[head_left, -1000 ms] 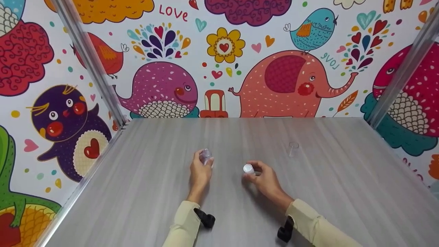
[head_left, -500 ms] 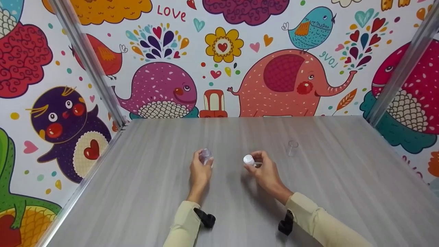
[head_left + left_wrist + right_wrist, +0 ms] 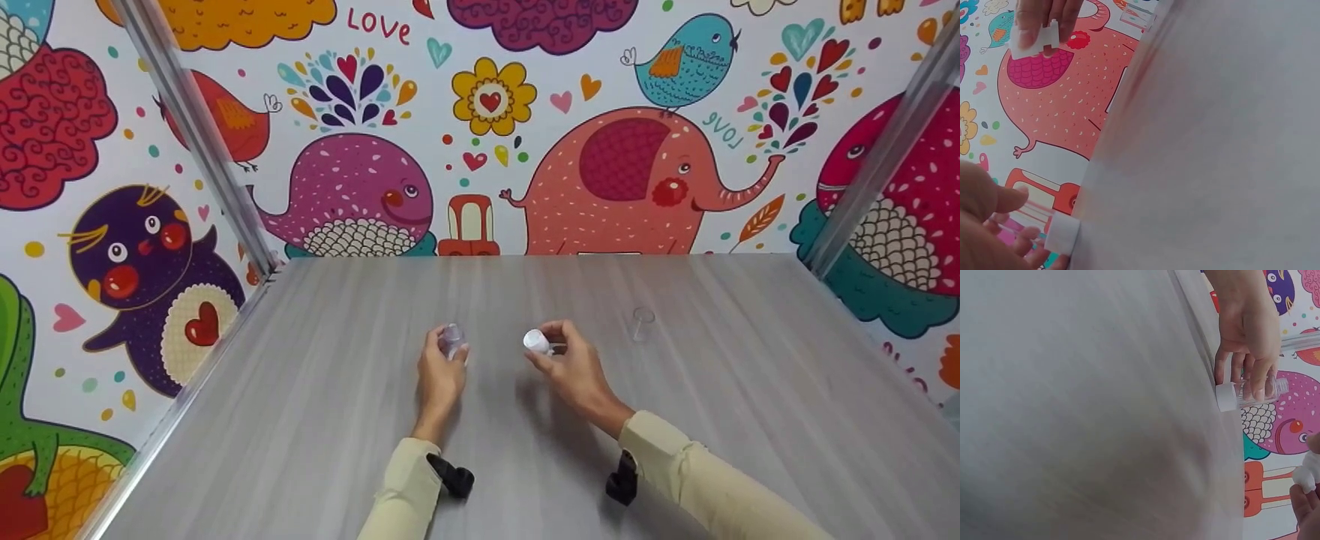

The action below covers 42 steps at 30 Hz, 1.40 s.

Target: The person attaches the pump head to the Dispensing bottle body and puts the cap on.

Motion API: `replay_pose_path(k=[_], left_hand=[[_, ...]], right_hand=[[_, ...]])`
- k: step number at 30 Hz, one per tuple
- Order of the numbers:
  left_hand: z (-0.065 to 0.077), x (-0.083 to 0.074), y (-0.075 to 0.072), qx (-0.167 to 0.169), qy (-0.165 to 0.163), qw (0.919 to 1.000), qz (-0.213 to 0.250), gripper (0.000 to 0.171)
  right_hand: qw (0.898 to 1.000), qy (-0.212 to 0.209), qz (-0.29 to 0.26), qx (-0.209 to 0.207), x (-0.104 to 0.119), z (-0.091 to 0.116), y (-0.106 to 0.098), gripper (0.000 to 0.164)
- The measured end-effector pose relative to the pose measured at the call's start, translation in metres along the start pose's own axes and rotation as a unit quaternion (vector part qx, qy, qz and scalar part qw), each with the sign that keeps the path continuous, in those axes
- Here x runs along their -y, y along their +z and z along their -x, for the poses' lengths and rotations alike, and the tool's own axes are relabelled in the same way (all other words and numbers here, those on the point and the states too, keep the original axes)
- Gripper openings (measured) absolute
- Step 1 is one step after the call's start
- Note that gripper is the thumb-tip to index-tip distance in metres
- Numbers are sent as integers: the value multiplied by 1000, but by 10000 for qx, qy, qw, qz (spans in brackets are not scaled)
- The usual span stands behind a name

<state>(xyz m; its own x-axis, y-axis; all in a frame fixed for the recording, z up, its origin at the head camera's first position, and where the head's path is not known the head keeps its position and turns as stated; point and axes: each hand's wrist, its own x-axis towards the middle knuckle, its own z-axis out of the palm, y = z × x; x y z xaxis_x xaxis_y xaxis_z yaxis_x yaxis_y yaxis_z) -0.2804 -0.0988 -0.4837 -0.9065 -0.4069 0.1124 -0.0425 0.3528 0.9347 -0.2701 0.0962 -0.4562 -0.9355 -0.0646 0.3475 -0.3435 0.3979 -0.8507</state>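
Note:
Near the middle of the table, my left hand (image 3: pixel 439 382) grips a small clear bottle (image 3: pixel 453 337). In the right wrist view the bottle shows a threaded, uncapped neck (image 3: pixel 1282 386) and a white base (image 3: pixel 1226 397) resting on the tabletop. To its right, my right hand (image 3: pixel 579 375) pinches a small white cap-like piece (image 3: pixel 535 342) between thumb and fingers, above the table and apart from the bottle. The left wrist view shows notches on one side of this white piece (image 3: pixel 1033 44); its exact kind is unclear.
A clear, cup-shaped cover (image 3: pixel 642 324) stands on the grey wood-grain table (image 3: pixel 337 420), beyond and right of my right hand. Cartoon-printed walls (image 3: pixel 487 150) rise behind the table and at its sides, with metal posts (image 3: pixel 202 142) at the corners.
My right hand has moved forward, away from my body, and slightly left with the white piece, which now tilts more to the left. The left hand and bottle have stayed almost still.

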Motion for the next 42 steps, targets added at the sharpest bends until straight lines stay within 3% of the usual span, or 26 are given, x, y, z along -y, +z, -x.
replay_pose_path(k=[10, 19, 27, 42], left_hand=[[3, -1, 3, 14, -59, 10000, 50, 45], [2, -1, 3, -90, -20, 10000, -32, 43], [1, 1, 2, -125, 40, 9999, -76, 43], [-1, 1, 1, -58, 112, 9999, -104, 43]], right_hand=[[9998, -45, 21, 172, 7, 3, 5, 36], [9976, -518, 424, 156, 14, -2, 11, 36], [9987, -358, 269, 250, 22, -7, 15, 36], [9941, -582, 568, 717, 32, -22, 20, 35]])
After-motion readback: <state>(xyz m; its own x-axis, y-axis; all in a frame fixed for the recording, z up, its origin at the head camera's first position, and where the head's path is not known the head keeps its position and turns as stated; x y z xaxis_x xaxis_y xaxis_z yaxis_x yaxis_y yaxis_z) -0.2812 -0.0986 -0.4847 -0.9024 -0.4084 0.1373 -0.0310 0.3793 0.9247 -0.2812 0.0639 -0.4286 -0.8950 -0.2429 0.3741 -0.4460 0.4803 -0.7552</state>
